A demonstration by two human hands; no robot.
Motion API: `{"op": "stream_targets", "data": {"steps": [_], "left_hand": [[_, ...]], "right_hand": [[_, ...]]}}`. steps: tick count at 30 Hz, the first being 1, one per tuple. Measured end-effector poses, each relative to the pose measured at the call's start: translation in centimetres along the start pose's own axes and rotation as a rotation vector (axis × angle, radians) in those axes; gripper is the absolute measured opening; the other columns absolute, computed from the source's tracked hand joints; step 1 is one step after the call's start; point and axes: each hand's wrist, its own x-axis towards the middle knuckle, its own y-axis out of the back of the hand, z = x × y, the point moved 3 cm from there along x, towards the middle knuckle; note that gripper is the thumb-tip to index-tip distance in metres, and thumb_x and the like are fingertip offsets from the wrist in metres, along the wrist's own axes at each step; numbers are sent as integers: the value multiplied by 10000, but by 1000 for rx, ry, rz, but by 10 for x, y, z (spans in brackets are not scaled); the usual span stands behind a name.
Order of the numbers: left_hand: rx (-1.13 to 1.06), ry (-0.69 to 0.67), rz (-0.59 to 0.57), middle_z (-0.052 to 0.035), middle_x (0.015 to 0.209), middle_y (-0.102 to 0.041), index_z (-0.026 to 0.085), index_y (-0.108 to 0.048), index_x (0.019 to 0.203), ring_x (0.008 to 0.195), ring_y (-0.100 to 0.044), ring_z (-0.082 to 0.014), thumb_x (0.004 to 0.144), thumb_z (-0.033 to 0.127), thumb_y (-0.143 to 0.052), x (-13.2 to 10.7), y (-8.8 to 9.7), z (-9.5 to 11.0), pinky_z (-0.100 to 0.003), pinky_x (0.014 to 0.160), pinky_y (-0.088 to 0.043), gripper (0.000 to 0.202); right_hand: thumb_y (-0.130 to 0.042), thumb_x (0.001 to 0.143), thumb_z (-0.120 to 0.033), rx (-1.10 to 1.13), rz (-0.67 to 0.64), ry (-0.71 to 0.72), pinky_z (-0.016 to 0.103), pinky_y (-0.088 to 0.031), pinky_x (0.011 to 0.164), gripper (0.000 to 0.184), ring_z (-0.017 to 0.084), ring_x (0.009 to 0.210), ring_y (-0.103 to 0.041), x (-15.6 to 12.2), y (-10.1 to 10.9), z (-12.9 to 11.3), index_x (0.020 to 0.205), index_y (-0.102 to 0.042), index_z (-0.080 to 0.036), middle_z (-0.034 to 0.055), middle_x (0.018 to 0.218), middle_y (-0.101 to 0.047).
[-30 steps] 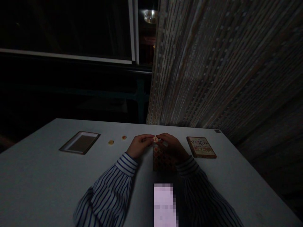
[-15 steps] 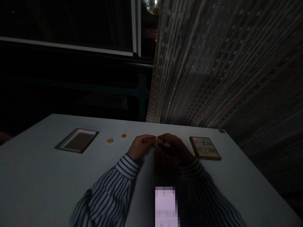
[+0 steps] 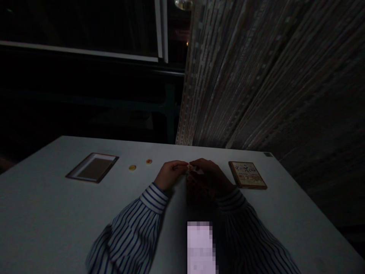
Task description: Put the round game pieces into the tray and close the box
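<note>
My left hand [image 3: 170, 175] and my right hand [image 3: 211, 175] meet over the middle of the table. Their fingertips pinch together on a small pale round game piece [image 3: 189, 166] with a reddish mark. Dark shadow covers the right hand and the patch below it, where several more round pieces [image 3: 196, 186] lie, hard to make out. Left of my left hand rest two loose round pieces: one with a red mark [image 3: 148, 161] and a plainer yellowish one [image 3: 132, 168].
An open shallow tray or box half [image 3: 115, 161] sits at the left. A flat box with a printed cover [image 3: 248, 175] lies at the right. A lit, pixelated rectangle [image 3: 201, 247] is at the near edge. Behind the white table [image 3: 57, 213] hangs a string curtain [image 3: 211, 95].
The view has tipped slightly, so most things sit a little higher in the picture. Both hands stay together on the piece, with only a slight shift of the fingers.
</note>
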Motion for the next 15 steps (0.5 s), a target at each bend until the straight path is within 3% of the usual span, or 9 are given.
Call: {"op": "stream_targets", "data": {"steps": [9,15], "left_hand": [[114,-39,-24,-94,826,-703,106,-675,852,753,-635,-180,654,310,-661,3,-1,-8,-292,706,-486,285],[507,-180,19,-88,903,-695,137,-676,923,836,-629,-192,764,293,-544,3,1,-15,-296,779,-472,259]], "right_hand": [[-556,806,-297,-28,-44,-40,258,-404,698,223,144,786,-583,-2,-1,5,998,-599,-191,50,894,-643],[-551,796,-254,-44,-142,-71,249,-430,674,230,142,758,-596,-6,1,17,1001,-604,-164,64,898,-652]]}}
